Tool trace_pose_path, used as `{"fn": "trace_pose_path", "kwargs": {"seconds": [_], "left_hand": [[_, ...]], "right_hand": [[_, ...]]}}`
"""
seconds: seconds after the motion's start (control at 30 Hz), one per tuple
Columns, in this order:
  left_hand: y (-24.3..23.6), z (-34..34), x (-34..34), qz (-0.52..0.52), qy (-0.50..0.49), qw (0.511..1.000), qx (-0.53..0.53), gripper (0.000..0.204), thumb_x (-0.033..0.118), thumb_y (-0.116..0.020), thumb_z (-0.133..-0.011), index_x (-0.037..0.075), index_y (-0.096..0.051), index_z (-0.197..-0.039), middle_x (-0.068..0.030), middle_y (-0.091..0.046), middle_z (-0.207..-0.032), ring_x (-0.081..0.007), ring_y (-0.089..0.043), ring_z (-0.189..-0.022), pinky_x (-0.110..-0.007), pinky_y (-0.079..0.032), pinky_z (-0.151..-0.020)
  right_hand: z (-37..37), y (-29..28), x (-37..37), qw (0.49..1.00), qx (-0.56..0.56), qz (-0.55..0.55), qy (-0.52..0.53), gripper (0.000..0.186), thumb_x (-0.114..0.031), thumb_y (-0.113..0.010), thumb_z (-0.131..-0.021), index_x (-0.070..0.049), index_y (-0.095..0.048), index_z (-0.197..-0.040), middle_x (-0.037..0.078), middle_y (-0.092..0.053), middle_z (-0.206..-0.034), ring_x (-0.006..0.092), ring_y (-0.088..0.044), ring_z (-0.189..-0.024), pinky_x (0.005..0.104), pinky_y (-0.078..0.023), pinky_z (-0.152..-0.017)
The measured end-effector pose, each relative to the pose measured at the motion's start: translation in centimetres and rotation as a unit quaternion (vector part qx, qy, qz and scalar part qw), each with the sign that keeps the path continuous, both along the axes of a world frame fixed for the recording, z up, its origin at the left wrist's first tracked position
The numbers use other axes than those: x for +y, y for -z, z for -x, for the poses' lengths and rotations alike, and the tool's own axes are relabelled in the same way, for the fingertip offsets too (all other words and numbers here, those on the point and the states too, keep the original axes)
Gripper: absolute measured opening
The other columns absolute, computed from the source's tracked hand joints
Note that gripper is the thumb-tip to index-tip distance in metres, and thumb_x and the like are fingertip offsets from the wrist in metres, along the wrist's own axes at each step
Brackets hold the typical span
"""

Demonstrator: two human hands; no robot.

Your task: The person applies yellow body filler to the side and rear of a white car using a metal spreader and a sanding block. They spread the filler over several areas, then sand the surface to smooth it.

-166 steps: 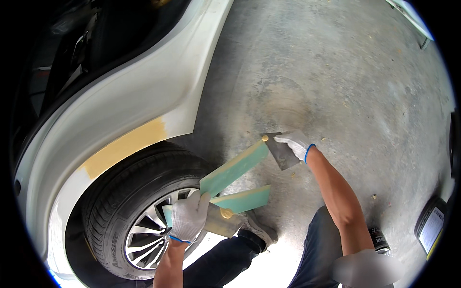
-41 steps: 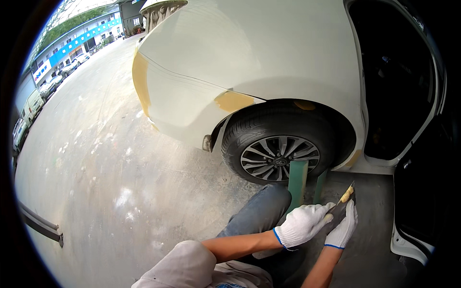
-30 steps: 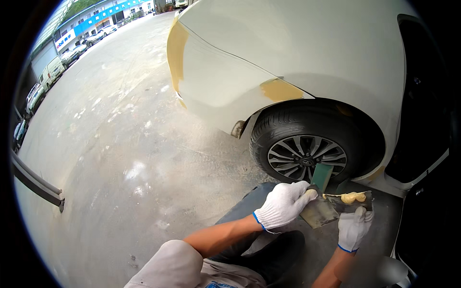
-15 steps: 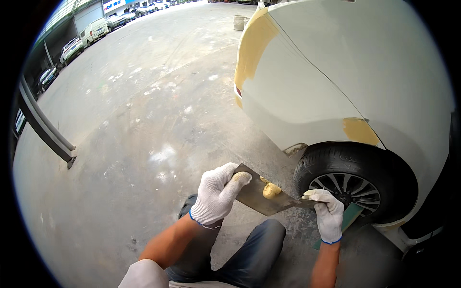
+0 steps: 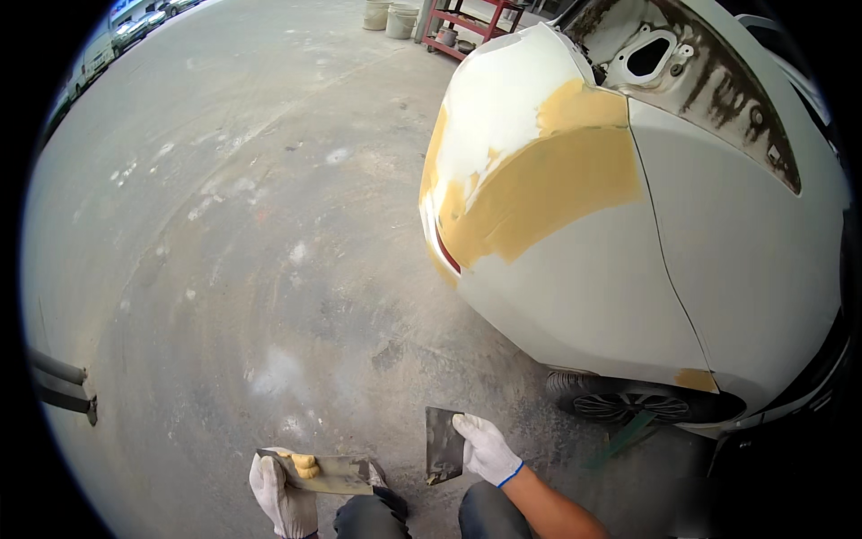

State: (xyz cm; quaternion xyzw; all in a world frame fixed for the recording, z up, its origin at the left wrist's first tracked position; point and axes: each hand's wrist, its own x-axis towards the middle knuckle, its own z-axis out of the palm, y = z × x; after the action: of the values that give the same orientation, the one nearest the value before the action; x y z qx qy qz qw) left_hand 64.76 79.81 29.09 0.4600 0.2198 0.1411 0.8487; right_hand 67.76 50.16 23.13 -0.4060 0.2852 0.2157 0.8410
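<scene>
My gloved left hand (image 5: 283,499) grips a flat metal plate (image 5: 332,476) at the bottom left, with a lump of yellow paste (image 5: 305,465) on it. My gloved right hand (image 5: 485,449) pinches a dark flat metal scraper (image 5: 442,445) out to its right, apart from the plate. Above and right of my hands is the white car's rear corner (image 5: 575,260), with broad yellow filler patches (image 5: 557,180) on its curved panel and a smaller one (image 5: 696,377) by the wheel arch. A green board (image 5: 624,436) leans by the wheel (image 5: 584,395).
Concrete floor (image 5: 215,314) stretches left and ahead of me. White buckets (image 5: 401,22) and a red wheeled cart (image 5: 467,27) stand at the back. Dark metal rails (image 5: 58,386) enter at the left edge. Cars (image 5: 130,36) are parked far left.
My view has swung onto the car's rear corner, showing the large patches and the cart. My hands have separated: the scraper has left the plate and is now held apart to the right.
</scene>
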Motion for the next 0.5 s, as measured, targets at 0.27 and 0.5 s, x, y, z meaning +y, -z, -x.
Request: {"fn": "trace_pose_path", "kwargs": {"seconds": [0.27,0.5], "left_hand": [[-10.9,-6.5,13.5,0.045,0.056,0.996,0.051,0.029,0.034,-0.06,-0.099,0.006,-0.059,-0.1,-0.0044,-0.059,-0.092,-0.0195,-0.056,-0.089,-0.051,-0.048,-0.092],[-23.0,-20.9,13.7,0.005,0.161,0.987,0.004,0.028,0.03,-0.055,-0.102,0.003,-0.061,-0.106,-0.0043,-0.061,-0.094,-0.018,-0.057,-0.083,-0.037,-0.051,-0.083]], "right_hand": [[-7.5,-9.8,11.3,0.988,0.127,-0.057,0.062,0.013,-0.01,-0.057,-0.101,-0.002,-0.064,-0.109,0.004,-0.07,-0.102,0.0095,-0.066,-0.087,0.0219,-0.053,-0.072],[-14.8,-20.8,14.9,0.989,0.112,-0.037,0.088,0.022,0.003,-0.063,-0.091,0.0,-0.061,-0.113,0.008,-0.064,-0.115,0.0129,-0.061,-0.107,0.0239,-0.05,-0.089]]}}
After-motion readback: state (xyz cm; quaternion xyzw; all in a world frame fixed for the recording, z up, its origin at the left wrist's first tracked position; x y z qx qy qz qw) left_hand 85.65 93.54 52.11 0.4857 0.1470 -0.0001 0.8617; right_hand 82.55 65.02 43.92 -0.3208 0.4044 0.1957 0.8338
